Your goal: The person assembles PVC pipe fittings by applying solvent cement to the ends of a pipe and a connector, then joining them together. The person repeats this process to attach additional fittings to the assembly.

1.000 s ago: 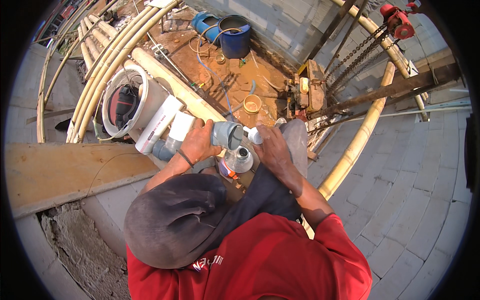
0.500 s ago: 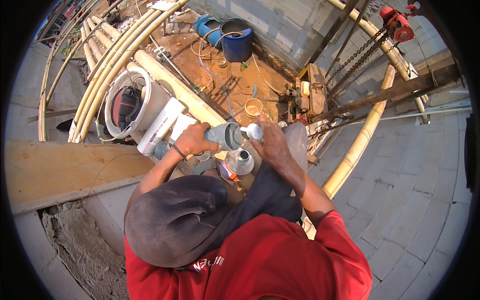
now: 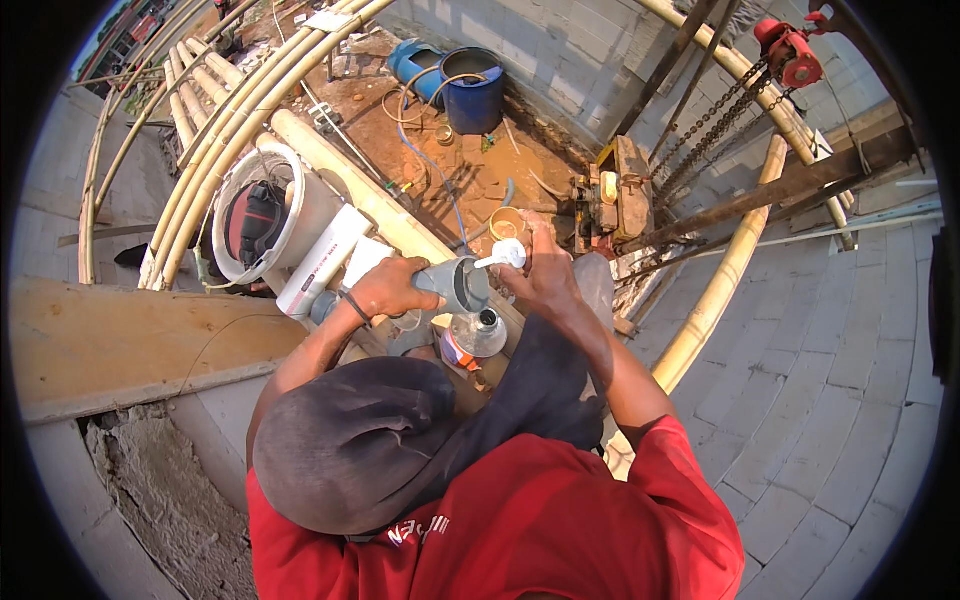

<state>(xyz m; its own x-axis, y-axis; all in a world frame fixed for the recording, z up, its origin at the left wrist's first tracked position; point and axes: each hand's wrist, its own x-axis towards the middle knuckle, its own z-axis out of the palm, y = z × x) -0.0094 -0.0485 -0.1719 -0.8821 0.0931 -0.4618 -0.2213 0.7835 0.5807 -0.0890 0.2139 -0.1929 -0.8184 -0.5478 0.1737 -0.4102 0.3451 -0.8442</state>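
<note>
My left hand (image 3: 392,288) is wrapped round a grey plastic pipe (image 3: 440,282), its open mouth turned to the right. Between the fingers of my right hand (image 3: 545,272) is a white round cap with a short stem (image 3: 510,253). The stem points left and meets the pipe's rim; whether it touches, I cannot tell. Just below the pipe mouth stands a clear bottle with an orange and purple label (image 3: 474,338), its dark neck uncovered. Beside my left wrist lies a white pipe (image 3: 322,262).
A white bucket (image 3: 298,215) holding a black and red bag stands at left. Bamboo poles (image 3: 725,285) flank me. Ahead are a blue barrel (image 3: 472,105), hoses and a rusty machine (image 3: 625,195) on wet soil. A red chain hoist (image 3: 790,55) hangs at upper right.
The cap's stem has come to the pipe's rim as my right hand turned the cap slightly. The pipe mouth has shifted a little down and right; the bottle stays in place.
</note>
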